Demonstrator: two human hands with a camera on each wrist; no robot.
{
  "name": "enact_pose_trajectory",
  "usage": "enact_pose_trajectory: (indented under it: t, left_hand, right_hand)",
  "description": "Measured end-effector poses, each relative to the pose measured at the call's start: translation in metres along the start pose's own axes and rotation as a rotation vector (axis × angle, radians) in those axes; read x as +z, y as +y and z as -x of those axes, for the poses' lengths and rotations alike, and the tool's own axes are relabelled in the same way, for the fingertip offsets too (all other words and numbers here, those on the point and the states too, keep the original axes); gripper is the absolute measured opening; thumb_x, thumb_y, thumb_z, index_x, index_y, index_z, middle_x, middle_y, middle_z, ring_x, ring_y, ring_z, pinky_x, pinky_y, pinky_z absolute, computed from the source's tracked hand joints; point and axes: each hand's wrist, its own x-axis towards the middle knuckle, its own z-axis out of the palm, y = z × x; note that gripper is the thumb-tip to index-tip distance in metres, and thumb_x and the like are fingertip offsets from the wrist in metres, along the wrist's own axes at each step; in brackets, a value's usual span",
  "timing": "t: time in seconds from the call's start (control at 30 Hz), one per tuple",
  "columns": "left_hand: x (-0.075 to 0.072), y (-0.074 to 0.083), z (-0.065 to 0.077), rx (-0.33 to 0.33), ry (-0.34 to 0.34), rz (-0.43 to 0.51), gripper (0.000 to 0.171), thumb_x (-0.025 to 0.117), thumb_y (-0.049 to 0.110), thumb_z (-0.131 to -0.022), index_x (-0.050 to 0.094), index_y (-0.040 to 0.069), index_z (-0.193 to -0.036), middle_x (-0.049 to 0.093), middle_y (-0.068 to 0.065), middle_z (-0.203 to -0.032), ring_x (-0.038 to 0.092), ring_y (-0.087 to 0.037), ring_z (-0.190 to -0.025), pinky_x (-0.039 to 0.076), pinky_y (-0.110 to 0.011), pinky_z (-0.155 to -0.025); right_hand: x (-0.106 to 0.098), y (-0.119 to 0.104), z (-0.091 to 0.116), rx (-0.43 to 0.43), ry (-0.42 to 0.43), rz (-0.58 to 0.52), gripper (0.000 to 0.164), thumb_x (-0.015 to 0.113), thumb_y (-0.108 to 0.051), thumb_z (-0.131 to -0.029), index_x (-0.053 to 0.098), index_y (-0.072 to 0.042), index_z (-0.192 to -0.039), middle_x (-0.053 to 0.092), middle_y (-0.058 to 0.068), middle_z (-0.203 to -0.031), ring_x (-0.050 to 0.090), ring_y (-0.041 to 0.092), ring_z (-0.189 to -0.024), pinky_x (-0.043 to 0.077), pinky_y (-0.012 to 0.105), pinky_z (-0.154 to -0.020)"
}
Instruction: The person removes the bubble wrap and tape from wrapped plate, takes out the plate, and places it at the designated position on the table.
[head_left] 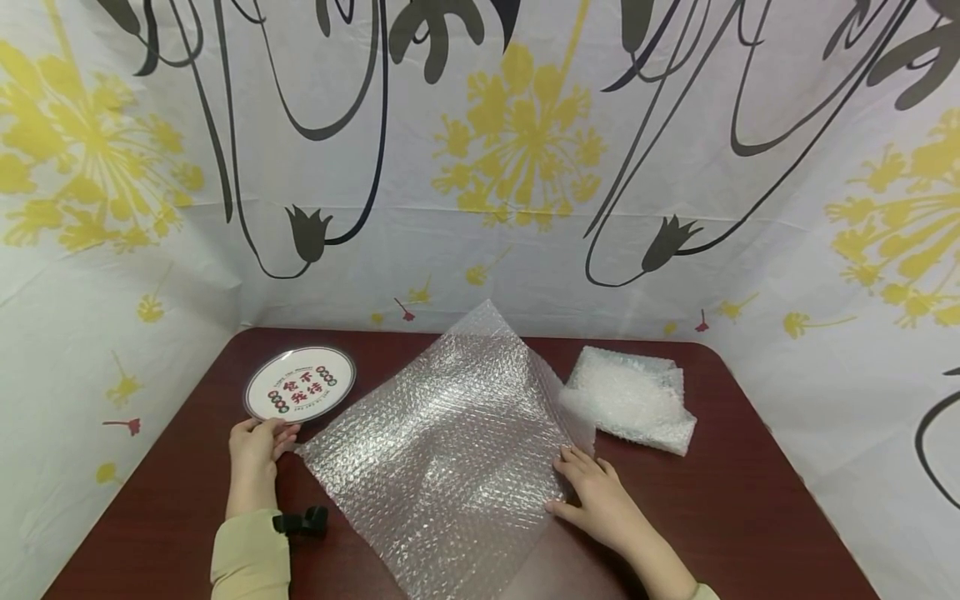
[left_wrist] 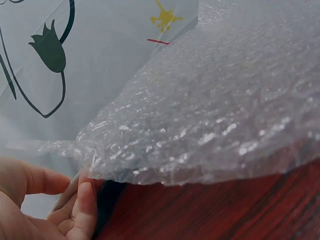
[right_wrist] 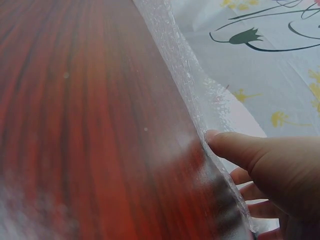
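A round white plate (head_left: 302, 375) with a dark rim line and red printed characters is at the table's back left. My left hand (head_left: 255, 454) pinches its near rim between thumb and fingers; in the left wrist view only a thin edge of the plate (left_wrist: 66, 194) shows. A large sheet of clear bubble wrap (head_left: 450, 433) spreads across the middle, one corner close to the left hand. Along its right edge, my right hand (head_left: 600, 504) rests with fingers extended and thumb apart, touching the border of the bubble wrap (right_wrist: 185, 87).
A bubble-wrapped bundle (head_left: 633, 396), its contents unclear, lies at the back right of the dark red table (head_left: 720, 500). A patterned white cloth (head_left: 420, 192) hangs behind the table and along both sides. A black strap mount (head_left: 302, 522) is on the left wrist.
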Motion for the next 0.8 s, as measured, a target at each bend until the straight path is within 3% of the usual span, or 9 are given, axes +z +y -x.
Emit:
enact_pose_trajectory:
  t: [0.33,0.43,0.6,0.8]
  left_hand:
    - [-0.0016,-0.0031,-0.0030,-0.018,-0.014,0.012,0.056,0.045,0.003,-0.099,0.018,-0.007,-0.147,0.060,-0.002,-0.077,0.068,-0.009,-0.066,0.057,-0.024,-0.068]
    - [-0.0013,-0.0045,-0.0041,-0.019,-0.014,0.010,0.061,0.045,0.004,-0.099,0.011,-0.006,-0.149,0.058,-0.011,-0.094,0.068,-0.010,-0.067,0.057,-0.025,-0.069]
    - [0.0001,-0.0068,-0.0058,-0.017,-0.017,0.014,0.067,0.044,0.002,-0.099,0.001,-0.004,-0.151,0.041,-0.024,-0.126,0.068,-0.011,-0.067,0.057,-0.026,-0.072]
    - [0.0001,-0.0084,-0.0068,-0.007,0.003,0.009,0.065,0.046,-0.001,-0.097,0.009,-0.005,-0.150,0.050,-0.022,-0.114,0.068,-0.012,-0.064,0.057,-0.028,-0.072]
  right_hand:
    - [-0.0003,0.0001,-0.0003,-0.004,0.004,-0.006,0.065,0.073,-0.046,-0.080,0.061,-0.001,-0.125,0.048,0.021,-0.138,0.039,0.038,-0.131,0.028,0.066,-0.101]
    - [-0.0006,-0.0001,-0.0005,-0.007,0.003,-0.010,0.066,0.073,-0.046,-0.080,0.061,0.000,-0.125,0.048,0.021,-0.138,0.039,0.039,-0.131,0.028,0.066,-0.101]
    - [-0.0004,0.0003,-0.0010,-0.007,0.005,-0.011,0.065,0.073,-0.046,-0.080,0.061,0.000,-0.125,0.048,0.021,-0.138,0.039,0.039,-0.131,0.029,0.066,-0.100]
    - [0.0003,0.0007,-0.0012,-0.013,0.017,-0.010,0.065,0.073,-0.046,-0.080,0.061,0.000,-0.124,0.049,0.022,-0.137,0.040,0.039,-0.130,0.029,0.066,-0.100]
